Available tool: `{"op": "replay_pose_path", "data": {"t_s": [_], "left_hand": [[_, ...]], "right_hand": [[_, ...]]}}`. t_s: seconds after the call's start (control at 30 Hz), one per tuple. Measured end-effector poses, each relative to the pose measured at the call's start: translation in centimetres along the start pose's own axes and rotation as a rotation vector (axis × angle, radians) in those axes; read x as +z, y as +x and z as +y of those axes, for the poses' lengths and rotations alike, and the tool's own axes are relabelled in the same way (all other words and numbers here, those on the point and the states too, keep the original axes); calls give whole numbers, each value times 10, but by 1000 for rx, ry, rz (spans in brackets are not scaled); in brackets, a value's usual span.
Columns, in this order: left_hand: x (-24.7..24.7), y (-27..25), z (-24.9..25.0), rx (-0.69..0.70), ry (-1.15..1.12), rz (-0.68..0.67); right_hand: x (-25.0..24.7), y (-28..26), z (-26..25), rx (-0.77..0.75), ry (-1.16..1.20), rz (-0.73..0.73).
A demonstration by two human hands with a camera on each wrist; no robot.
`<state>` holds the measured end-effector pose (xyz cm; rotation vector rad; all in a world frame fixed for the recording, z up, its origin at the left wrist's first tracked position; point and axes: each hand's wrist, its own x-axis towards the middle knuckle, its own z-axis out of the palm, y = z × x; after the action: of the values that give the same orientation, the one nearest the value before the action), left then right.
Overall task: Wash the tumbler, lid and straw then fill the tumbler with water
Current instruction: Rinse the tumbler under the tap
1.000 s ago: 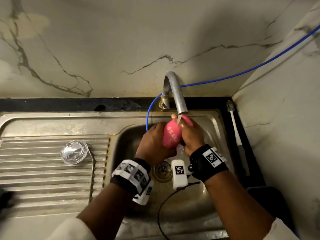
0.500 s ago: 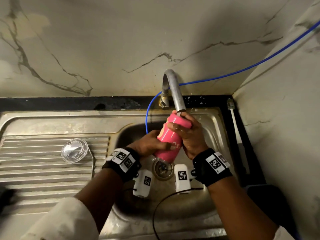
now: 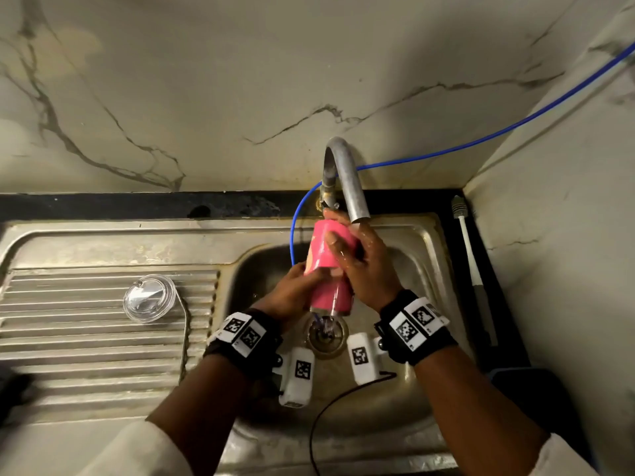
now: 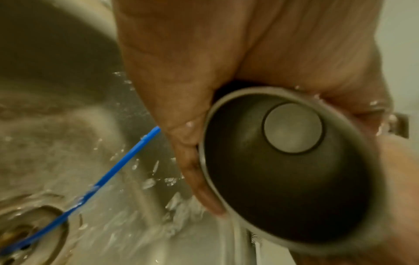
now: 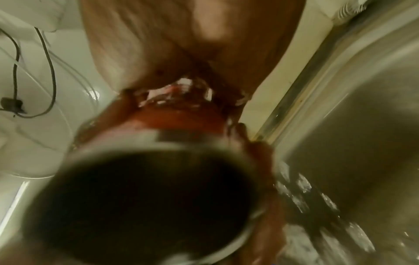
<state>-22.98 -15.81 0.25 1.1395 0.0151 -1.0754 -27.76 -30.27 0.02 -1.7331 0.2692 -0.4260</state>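
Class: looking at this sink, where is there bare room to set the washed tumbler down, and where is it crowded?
Free: the ribbed drainboard in front of the clear lid, and the strip between lid and basin. Crowded: under the tap, where the left hand and right hand grip the pink tumbler.

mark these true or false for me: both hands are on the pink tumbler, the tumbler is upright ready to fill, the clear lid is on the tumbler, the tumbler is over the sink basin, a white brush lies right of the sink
1. Both hands hold the pink metal tumbler. True: the left hand grips its lower part and the right hand wraps its upper part.
2. The tumbler stands upright, ready to fill. False: its open mouth points down toward the drain.
3. The clear round lid is on the tumbler. False: it lies on the ribbed steel draining board.
4. The tumbler is over the steel sink basin. True.
5. A white-handled brush lies right of the sink. True.
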Motion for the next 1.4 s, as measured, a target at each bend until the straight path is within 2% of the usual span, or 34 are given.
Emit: {"op": "replay_pose_path", "data": {"t_s": [0.07, 0.13, 0.17, 0.27, 0.3, 0.37, 0.43, 0.5, 0.6, 0.7, 0.73, 0.8, 0.9, 1.0, 1.1, 1.17, 1.23, 1.33, 1.4], "left_hand": [[0, -7, 7, -130, -137, -117], [0, -8, 11, -207, -215, -164], [1, -7, 13, -222, -251, -165], [10, 1, 17, -219, -243, -54], [14, 3, 19, -216, -229, -24], [20, 5, 26, -198, -238, 16], [21, 8, 31, -172, -282, 22], [18, 11, 35, -156, -318, 29], [13, 17, 34, -180, -387, 56], [15, 20, 30, -208, -402, 90], [18, 21, 28, -206, -386, 92], [24, 20, 23, -236, -334, 111], [33, 14, 21, -322, -47, 117], [29, 10, 19, -186, 185, 130], [16, 14, 14, 48, 419, 76], [4, 15, 10, 176, 697, -9], [-3, 13, 5, 292, 1023, -38], [-1, 10, 2, 375, 1318, 2], [3, 11, -5, 381, 1581, 117]], "right_hand": [[-7, 2, 6, 67, 78, -43], [-8, 4, 11, 221, 118, 47], [-7, 6, 14, 346, 176, 102], [-2, 10, 19, 733, 513, 165], [-1, 11, 18, 810, 545, 168], [4, 11, 13, 850, 501, 169], [6, 6, 8, 759, 397, 165], [4, -3, 5, 583, 266, 149], [-5, -19, 1, 302, 243, -21], [-13, -31, 0, 160, 106, -190], [-14, -32, 1, 119, 59, -201], [-16, -30, 5, 48, -5, -125], [-23, -21, 8, -55, -192, 82], [-31, -13, 11, -7, -240, 131], [-30, -10, 15, 188, -43, 126], [-29, -8, 12, 369, 119, 180], [-30, -7, 12, 591, 254, 145], [-30, -5, 17, 824, 309, 42], [-22, -2, 15, 895, 441, 74]]}}
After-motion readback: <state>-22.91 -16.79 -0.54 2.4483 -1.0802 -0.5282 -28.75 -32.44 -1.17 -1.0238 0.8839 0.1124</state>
